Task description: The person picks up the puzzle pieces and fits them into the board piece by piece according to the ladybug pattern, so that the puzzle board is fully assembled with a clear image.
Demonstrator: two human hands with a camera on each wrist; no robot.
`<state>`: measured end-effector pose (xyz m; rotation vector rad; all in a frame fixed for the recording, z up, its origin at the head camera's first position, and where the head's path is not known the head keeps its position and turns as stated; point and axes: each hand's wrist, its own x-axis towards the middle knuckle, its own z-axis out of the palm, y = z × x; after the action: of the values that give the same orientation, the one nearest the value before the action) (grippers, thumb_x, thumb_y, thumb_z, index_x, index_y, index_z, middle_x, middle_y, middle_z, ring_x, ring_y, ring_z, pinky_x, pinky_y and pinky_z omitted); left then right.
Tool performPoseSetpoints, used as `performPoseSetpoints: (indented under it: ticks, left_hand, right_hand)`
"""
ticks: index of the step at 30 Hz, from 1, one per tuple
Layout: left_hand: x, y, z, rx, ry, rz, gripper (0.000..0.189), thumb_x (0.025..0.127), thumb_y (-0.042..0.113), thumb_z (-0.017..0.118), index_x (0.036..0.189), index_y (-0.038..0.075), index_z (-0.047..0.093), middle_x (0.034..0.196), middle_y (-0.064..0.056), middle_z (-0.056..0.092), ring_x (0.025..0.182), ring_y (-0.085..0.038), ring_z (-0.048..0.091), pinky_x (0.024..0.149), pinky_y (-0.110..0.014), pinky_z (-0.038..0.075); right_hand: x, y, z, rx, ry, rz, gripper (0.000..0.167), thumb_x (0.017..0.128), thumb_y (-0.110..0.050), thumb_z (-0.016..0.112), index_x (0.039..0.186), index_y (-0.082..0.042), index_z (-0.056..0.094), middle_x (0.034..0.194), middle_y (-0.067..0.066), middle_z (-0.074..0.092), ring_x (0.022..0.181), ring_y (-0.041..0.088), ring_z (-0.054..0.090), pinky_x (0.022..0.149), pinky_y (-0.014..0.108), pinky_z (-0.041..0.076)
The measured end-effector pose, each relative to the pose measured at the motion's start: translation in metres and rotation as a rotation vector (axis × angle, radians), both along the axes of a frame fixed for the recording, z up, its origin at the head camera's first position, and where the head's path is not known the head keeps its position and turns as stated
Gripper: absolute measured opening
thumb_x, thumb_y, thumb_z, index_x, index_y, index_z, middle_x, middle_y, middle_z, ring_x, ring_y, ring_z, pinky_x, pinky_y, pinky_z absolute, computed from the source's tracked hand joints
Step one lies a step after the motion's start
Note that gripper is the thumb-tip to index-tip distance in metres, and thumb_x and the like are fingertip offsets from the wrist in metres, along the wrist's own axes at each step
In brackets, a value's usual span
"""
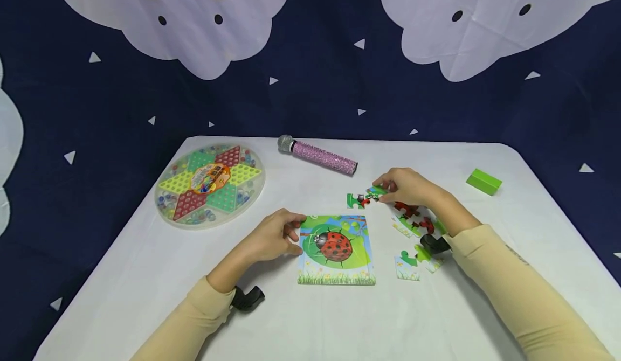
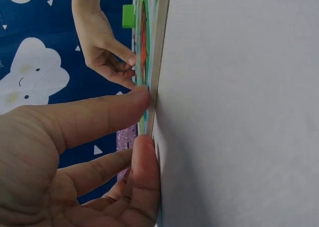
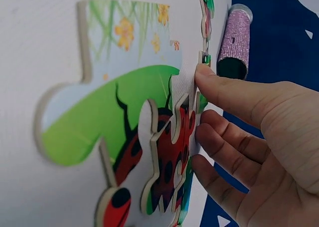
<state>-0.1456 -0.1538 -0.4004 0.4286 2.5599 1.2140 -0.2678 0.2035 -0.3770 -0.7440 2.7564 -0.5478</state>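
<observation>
So on my feed, the right hand [image 1: 406,185] is pinching a puzzle piece [image 1: 375,190], thumb on the near side and fingertips on the far side. Part of it is hiding under the hand, so I'm not getting a read on its long axis. The bit I'm caring about: a red-and-green piece [image 1: 353,201] is lying at roughly 8 o'clock from those fingers, right beside them, and I'm not able to tell whether the two are touching. Right is sitting nearer to it than left.

Around 4 to 5 o'clock, loose pieces [image 1: 406,209] are straggling back toward the right wrist, so that side's looking crowded. At 7 o'clock the ladybug board [image 1: 336,247] is lying flat, looking about square. The left hand [image 1: 271,236] is resting thumb and fingers, spread apart, against its 9 o'clock edge.

Further out, a pink microphone [image 1: 320,155] is slanting 10-to-4 beyond the pieces, with a strip of white desk [image 1: 315,323] showing between. A green block [image 1: 484,181] is sitting well apart at 3.
</observation>
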Motion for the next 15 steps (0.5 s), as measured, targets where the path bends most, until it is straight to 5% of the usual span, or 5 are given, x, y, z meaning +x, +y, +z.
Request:
performPoseSetpoints:
  ticks: [15]
  left_hand:
    - [0.0043, -0.0005, 0.0018, 0.015, 0.008, 0.001, 0.075, 0.078, -0.006, 0.089, 0.147, -0.004, 0.061, 0.120, -0.015, 0.060, 0.089, -0.015, 0.063, 0.070, -0.022, 0.050]
  right_hand:
    - [-0.0002, 0.0038, -0.0065, -0.037, 0.001, -0.013, 0.026, 0.096, -0.016, 0.082, 0.120, -0.008, 0.077, 0.105, 0.008, 0.069, 0.093, 0.020, 0.061, 0.085, 0.040, 0.052]
